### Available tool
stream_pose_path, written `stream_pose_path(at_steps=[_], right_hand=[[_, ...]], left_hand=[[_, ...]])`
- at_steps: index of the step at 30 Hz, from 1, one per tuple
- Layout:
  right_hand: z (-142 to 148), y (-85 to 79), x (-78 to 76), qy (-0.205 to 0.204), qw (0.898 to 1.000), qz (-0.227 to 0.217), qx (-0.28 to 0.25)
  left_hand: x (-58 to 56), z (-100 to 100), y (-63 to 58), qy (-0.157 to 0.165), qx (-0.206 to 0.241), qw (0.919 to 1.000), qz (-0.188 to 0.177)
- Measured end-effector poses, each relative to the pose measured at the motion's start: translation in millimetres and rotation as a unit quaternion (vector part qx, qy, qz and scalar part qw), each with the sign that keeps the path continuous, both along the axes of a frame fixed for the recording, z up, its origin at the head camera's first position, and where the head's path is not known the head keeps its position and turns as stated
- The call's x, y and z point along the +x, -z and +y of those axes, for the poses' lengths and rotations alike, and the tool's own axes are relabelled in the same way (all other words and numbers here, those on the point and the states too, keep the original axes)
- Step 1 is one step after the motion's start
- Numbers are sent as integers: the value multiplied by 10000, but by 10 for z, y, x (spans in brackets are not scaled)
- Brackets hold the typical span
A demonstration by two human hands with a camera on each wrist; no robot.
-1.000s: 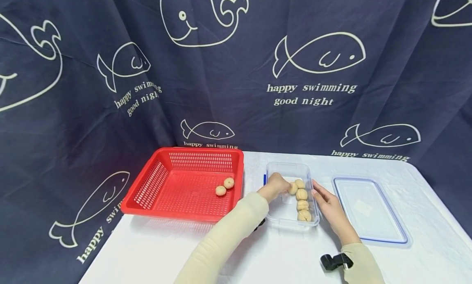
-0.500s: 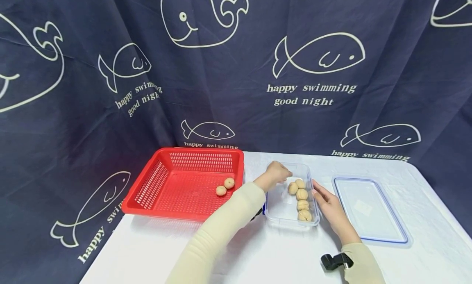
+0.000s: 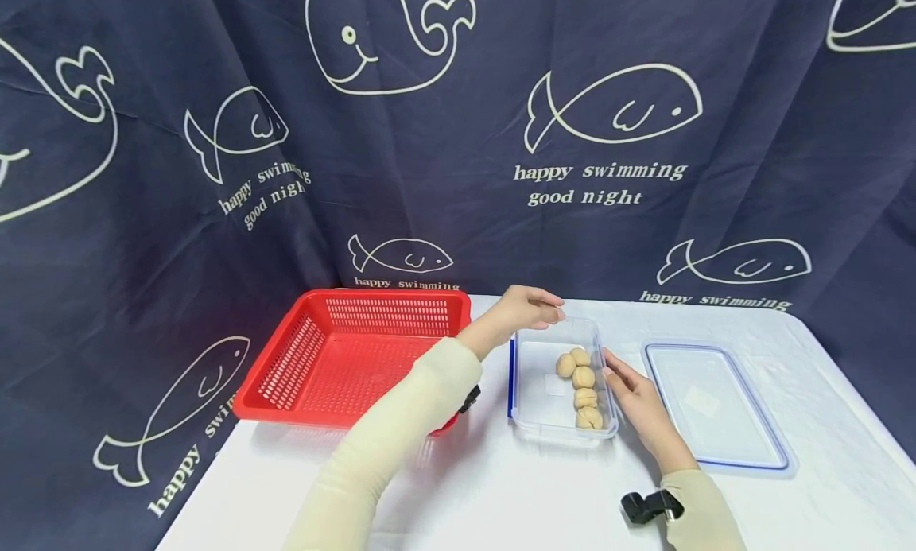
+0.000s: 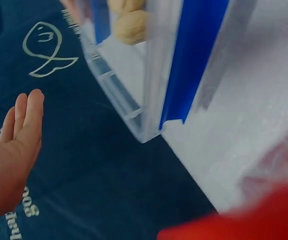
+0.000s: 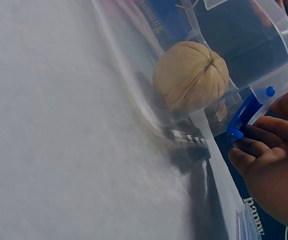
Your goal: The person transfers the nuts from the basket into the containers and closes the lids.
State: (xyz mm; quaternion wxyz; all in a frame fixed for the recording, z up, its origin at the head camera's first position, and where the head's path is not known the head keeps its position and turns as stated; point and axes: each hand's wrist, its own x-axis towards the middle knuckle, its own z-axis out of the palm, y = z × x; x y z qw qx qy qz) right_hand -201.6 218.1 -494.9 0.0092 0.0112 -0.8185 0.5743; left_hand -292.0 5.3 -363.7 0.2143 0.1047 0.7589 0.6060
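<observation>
A clear plastic food container (image 3: 547, 433) with blue latch flaps stands lidless on the table. Several walnuts (image 3: 584, 377) lie inside, mostly lined up along its right side; one walnut (image 5: 191, 76) shows large through the wall in the right wrist view. My left hand (image 3: 529, 307) hovers at the container's far left corner, fingers loosely extended and holding nothing; the left wrist view shows the hand (image 4: 13, 150) apart from the container. With bent fingers at a blue latch (image 5: 248, 114), my right hand (image 3: 644, 408) holds the container's right side.
A red plastic basket (image 3: 246, 404) stands to the left, its right part hidden behind my left sleeve (image 3: 401, 416). The blue-edged lid (image 3: 716, 408) lies flat to the right. Behind the white table (image 3: 544, 495) hangs a dark blue curtain (image 3: 429, 161).
My left hand has let go of a walnut in the container, risen out, and moved up and left over its far corner. The left sleeve now covers the two walnuts in the basket.
</observation>
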Motion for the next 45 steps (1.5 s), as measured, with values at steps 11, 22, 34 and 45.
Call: stream_pose_path(at_steps=[11, 22, 34, 45], right_hand=[[4, -6, 28, -11, 10000, -46, 55], [-5, -5, 27, -8, 10000, -11, -48], [-4, -6, 15, -29, 10000, -3, -29], [-7, -1, -2, 23, 10000, 49, -66]], left_hand=[[-78, -422, -260, 465, 295, 9966, 620], [-286, -1113, -124, 722, 152, 9908, 1131], [-475, -1849, 189, 735, -891, 9879, 1031], [-552, -1997, 495, 1322, -1898, 9701, 734]])
